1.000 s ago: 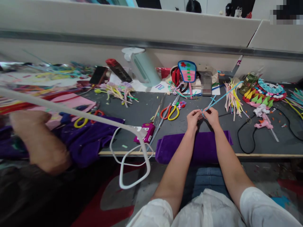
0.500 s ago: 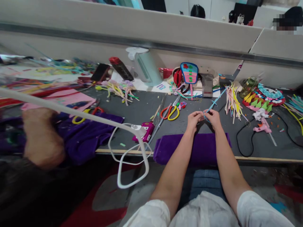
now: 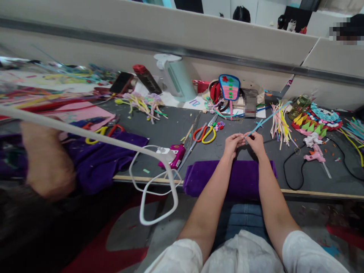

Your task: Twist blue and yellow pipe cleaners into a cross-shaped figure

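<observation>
Above the dark table, my left hand (image 3: 233,145) and my right hand (image 3: 255,143) meet with their fingertips pinched together. Both grip a light blue pipe cleaner (image 3: 271,118), whose long end slants up to the right past my right hand. The part between the fingertips is mostly hidden. A folded purple towel (image 3: 204,177) lies under my forearms at the table edge. Left of my hands are scissors (image 3: 209,135) with red and yellow handles, next to some small coloured pom-poms (image 3: 218,126). A bundle of pastel pipe cleaners (image 3: 280,127) lies beyond my right hand.
A pink glue gun (image 3: 315,154) with a black cord lies right. A magenta power strip (image 3: 176,156), a white cable loop (image 3: 174,206), a pale green kettle (image 3: 182,81) and a dark bottle (image 3: 146,79) stand left. A co-worker's arm (image 3: 48,163) rests at far left over purple cloth.
The blue pipe cleaner's free end has swung down to the right, and a second short strand shows beside it. My hands stay nearly in place. The view has shifted slightly.
</observation>
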Tool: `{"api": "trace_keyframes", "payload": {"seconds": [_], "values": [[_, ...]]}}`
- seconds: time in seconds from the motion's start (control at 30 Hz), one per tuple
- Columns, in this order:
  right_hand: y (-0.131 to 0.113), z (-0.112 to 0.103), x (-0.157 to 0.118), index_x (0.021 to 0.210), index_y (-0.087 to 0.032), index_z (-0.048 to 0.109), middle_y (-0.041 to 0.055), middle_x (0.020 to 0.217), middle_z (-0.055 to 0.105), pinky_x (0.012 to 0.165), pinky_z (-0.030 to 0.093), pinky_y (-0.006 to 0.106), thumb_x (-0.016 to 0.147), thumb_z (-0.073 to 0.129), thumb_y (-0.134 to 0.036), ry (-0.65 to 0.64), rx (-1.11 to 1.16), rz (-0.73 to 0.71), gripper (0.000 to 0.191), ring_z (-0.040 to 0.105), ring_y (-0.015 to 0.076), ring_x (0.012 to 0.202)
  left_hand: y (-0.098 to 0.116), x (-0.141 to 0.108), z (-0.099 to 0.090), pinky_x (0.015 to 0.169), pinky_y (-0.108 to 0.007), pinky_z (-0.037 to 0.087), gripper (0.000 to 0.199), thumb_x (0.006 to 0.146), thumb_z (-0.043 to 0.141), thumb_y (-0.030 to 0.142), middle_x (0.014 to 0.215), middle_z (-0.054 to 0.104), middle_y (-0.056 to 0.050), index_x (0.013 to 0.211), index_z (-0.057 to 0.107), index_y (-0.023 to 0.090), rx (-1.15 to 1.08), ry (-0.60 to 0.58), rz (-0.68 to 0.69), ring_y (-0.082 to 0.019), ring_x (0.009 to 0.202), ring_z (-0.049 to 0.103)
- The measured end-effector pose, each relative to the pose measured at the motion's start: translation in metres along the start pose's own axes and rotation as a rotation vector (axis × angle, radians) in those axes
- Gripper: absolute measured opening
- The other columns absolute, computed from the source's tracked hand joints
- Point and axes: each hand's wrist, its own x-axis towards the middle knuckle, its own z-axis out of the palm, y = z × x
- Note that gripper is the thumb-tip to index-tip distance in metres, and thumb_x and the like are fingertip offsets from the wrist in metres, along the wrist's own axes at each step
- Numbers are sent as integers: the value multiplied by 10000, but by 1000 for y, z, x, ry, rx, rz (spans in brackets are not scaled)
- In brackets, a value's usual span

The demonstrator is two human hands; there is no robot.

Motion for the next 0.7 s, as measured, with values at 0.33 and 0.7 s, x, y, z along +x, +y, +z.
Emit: {"api": "trace_keyframes", "payload": {"seconds": [0.33, 0.7], "values": [[9, 0, 0, 761, -167, 704, 22, 714, 668, 658, 462, 276, 674, 626, -307, -108, 52, 40, 182, 584, 163, 667, 2, -1, -1, 629, -255, 533, 386, 560, 837, 287, 680, 674, -38, 868, 688, 108, 12, -24, 47, -108, 585, 621], [1, 1, 0, 692, -191, 584, -25, 644, 562, 618, 405, 252, 696, 604, -343, -41, 41, 9, 153, 488, 125, 599, 3, 0, -2, 666, -267, 538, 308, 588, 785, 183, 687, 692, -50, 872, 700, 100, -7, -53, 6, -115, 587, 638]]}}
